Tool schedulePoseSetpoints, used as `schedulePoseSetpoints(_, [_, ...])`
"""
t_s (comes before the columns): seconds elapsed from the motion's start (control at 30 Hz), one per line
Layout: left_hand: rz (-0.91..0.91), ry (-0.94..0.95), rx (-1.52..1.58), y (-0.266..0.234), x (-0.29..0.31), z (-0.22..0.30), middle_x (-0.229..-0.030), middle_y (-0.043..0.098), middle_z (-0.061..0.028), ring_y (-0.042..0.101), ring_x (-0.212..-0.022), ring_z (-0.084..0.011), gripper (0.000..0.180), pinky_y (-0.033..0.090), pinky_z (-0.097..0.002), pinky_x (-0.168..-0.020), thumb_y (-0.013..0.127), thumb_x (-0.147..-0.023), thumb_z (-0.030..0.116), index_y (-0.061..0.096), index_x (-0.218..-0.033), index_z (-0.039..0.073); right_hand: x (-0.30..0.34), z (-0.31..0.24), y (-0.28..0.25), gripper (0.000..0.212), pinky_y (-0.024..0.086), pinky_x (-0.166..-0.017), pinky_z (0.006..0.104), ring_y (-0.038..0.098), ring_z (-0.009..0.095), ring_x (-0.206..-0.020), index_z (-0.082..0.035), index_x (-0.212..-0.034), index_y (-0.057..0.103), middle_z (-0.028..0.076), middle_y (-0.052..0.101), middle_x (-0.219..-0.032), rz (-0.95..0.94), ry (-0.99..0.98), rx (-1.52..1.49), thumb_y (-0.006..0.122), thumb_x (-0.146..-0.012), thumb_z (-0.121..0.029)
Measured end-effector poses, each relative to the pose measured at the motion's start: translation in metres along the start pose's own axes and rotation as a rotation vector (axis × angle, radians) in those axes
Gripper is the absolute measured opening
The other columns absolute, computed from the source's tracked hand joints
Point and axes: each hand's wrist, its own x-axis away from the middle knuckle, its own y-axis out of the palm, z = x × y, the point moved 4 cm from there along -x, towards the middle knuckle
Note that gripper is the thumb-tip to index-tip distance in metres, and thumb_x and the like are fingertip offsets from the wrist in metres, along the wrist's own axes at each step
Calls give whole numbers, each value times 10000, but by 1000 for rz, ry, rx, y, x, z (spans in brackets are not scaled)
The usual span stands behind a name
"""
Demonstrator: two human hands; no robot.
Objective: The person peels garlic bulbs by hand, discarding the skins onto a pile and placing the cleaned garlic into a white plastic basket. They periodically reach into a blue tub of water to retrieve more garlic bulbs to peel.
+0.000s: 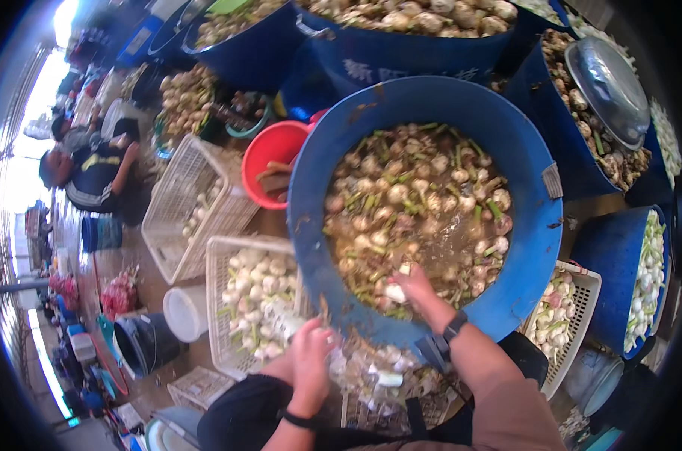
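A big round blue tub (423, 89) stands in front of me, with brown water and many unpeeled garlic bulbs (433, 201) with green stems in it. Over its near part, my right hand (416, 287) is closed around a whitish garlic bulb (396, 293). Left of the tub's near rim, my left hand (311, 359) has its fingers curled; whatever they hold is hidden. Beside that hand, a cream plastic crate (214, 301) holds cleaned white garlic bulbs (262, 282). Loose peelings (386, 376) lie below the tub's near rim, between my arms.
A red bucket (269, 161) touches the tub's left side, near another cream crate (183, 180). More blue tubs of garlic (416, 52) crowd the far side; one at right bears a metal basin (607, 86). A crate (574, 331) stands right. Another person (96, 177) works at far left.
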Motion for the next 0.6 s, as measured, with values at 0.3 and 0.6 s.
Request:
schedulePoseSetpoints(0.3, [-12, 87, 56, 18, 39, 30, -798, 541, -21, 503, -616, -75, 327, 390, -195, -470, 504, -875, 282, 482, -1089, 36, 226, -29, 113, 248, 472, -702, 372, 566, 286, -850, -54, -1010, 599, 164, 567, -960, 234, -1455, 1337, 589, -770, -114])
schedulePoseSetpoints(0.6, [-524, -52, 3, 26, 82, 42, -872, 590, -56, 566, -668, -97, 362, 406, -199, -448, 499, -864, 275, 511, -1109, 9, 224, 2, 81, 200, 462, -464, 339, 556, 157, -506, 17, -779, 574, 80, 592, -672, -217, -682, 1107, 513, -836, -164])
